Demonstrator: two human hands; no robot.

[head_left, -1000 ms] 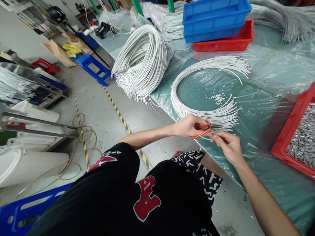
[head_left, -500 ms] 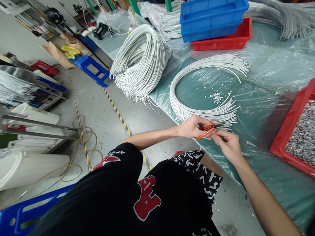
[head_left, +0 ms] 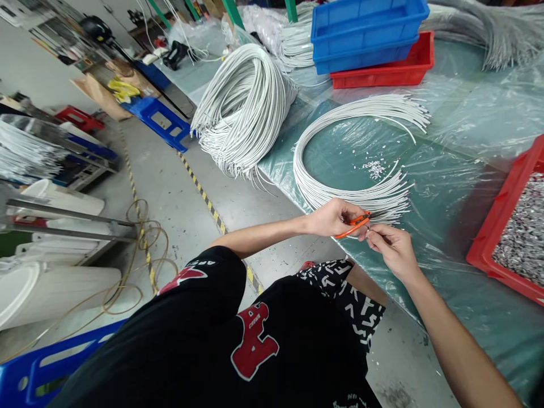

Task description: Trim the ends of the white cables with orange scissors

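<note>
Orange-handled snips (head_left: 356, 225) are gripped in my left hand (head_left: 334, 218), the dark blades pointing right over the cut ends of a bundle of white cables (head_left: 304, 178). Close beside them, my right hand (head_left: 393, 249) is closed in a pinch at the end of a white cable, mostly hidden by the fingers. The two hands nearly touch at the table's front edge. The bundle lies in an open loop on the plastic-covered green table (head_left: 446, 221). Inside the loop is a small pile of white scraps (head_left: 374, 169).
A big coil of white cable (head_left: 242, 107) hangs partly over the table edge at left. Blue bins (head_left: 365, 34) sit on a red bin (head_left: 382, 76) at the back. A red tray (head_left: 488, 266) of small metallic pieces stands at right. A blue stool (head_left: 159, 122) is on the floor.
The snips' handles have tilted very slightly in my left hand. Both hands stay in nearly the same place, and the bundle lies as before.
</note>
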